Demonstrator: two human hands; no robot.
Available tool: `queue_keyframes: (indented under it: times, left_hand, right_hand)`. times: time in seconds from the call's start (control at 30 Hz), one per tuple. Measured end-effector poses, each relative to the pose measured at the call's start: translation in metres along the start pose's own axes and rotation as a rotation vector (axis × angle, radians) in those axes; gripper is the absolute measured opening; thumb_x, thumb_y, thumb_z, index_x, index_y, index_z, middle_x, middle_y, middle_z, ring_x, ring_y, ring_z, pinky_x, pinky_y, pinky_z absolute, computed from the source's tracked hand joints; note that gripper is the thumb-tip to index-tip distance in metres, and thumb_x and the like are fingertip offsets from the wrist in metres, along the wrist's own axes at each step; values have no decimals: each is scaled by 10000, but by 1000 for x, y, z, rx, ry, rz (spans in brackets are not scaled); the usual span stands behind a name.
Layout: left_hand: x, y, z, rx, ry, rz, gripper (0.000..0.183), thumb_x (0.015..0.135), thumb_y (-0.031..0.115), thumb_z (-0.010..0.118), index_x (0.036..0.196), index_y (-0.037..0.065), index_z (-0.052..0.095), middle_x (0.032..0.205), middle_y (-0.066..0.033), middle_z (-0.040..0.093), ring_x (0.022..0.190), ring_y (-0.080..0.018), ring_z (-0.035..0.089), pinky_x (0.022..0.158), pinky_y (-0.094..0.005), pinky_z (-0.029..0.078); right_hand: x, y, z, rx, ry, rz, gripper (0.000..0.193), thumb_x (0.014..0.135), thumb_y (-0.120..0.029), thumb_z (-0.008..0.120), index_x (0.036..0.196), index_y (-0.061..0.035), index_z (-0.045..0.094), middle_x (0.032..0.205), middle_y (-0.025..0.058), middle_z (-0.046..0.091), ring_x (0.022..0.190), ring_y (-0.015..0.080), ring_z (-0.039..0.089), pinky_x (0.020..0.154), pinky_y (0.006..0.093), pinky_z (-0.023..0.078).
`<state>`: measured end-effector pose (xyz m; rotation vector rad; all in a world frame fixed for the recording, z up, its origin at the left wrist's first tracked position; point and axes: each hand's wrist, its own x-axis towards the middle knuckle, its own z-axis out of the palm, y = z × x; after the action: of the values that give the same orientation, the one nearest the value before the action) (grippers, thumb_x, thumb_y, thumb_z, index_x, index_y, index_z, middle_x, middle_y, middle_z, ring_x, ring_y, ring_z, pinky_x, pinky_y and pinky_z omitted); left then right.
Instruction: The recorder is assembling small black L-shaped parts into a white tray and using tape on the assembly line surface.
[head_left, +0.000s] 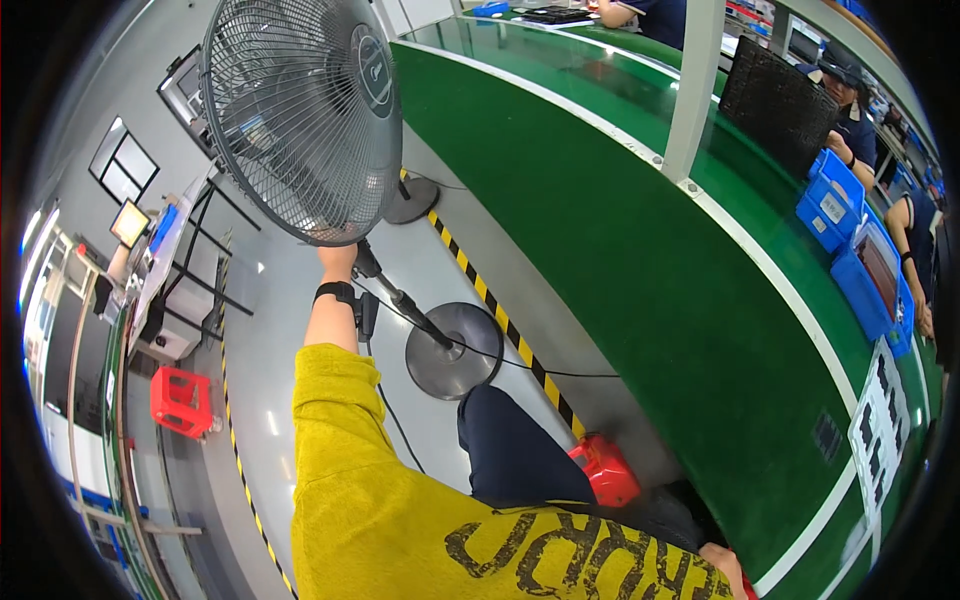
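Note:
A grey pedestal fan [300,110] with a round wire guard stands in front of me at the upper left. Its pole slants down to a round dark base [453,350] on the floor. My left hand [338,260] reaches up to the lower edge of the fan head, beside the top of the pole. The guard hides its fingers, so its grip does not show. A black strap with a small device [365,315] is on that wrist. My right hand [722,565] shows only in part at the lower right, by the green bench edge and a bit of red; its fingers are hidden.
A long green workbench [600,250] runs along the right, with blue bins [830,205] and a metal post [697,90]. People sit at its far side. Red stools [182,402] [605,470], a power cord [395,420] and yellow-black floor tape [482,295] lie around.

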<state>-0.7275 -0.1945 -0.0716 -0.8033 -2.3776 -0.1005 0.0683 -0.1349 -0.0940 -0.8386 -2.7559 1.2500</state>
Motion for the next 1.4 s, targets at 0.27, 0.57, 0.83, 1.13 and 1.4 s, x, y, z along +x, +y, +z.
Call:
queue_keyframes:
  times: [0.27, 0.57, 0.83, 1.13, 1.4]
  left_hand:
    - [45, -24, 55, -151, -17, -219, 606, 725, 228, 654, 1175, -51, 359, 1089, -259, 420, 996, -414, 443, 829, -413, 431]
    - [46, 0, 53, -284, 11, -293, 493, 775, 267, 594, 999, -138, 423, 1092, -283, 456, 989, -417, 463, 850, -452, 409]
    - [44, -30, 67, -83, 115, -113, 442, 805, 293, 515, 940, -125, 559, 1064, -303, 530, 1033, -424, 487, 908, -485, 340]
    - [43, -12, 55, -619, 267, -53, 346, 751, 130, 587, 1033, -63, 529, 1061, -272, 534, 1012, -419, 485, 868, -450, 385]
    - [12, 1, 40, -996, -94, -527, 853, 676, 208, 705, 1280, -138, 212, 1213, -271, 441, 1111, -320, 462, 965, -350, 342]
  right_hand:
    - [8, -22, -2, -124, 159, 256, 139, 671, -119, 550, 657, 1, 481, 626, 155, 466, 621, 346, 544, 537, 363, 431]
    - [-3, -2, 6, -113, 214, 232, 178, 684, -166, 536, 649, -1, 479, 626, 176, 460, 621, 363, 530, 553, 375, 422]
    - [26, -68, -22, -19, 146, 292, 248, 746, -188, 493, 823, 45, 526, 795, 234, 527, 764, 429, 509, 631, 417, 426]
    - [14, -53, -4, -239, 185, 305, 124, 723, -162, 562, 715, -39, 560, 745, 120, 579, 698, 330, 578, 614, 413, 475]
    - [14, -57, 0, -189, 235, 254, 164, 766, -221, 551, 759, -58, 543, 735, 114, 578, 705, 332, 578, 609, 434, 472]
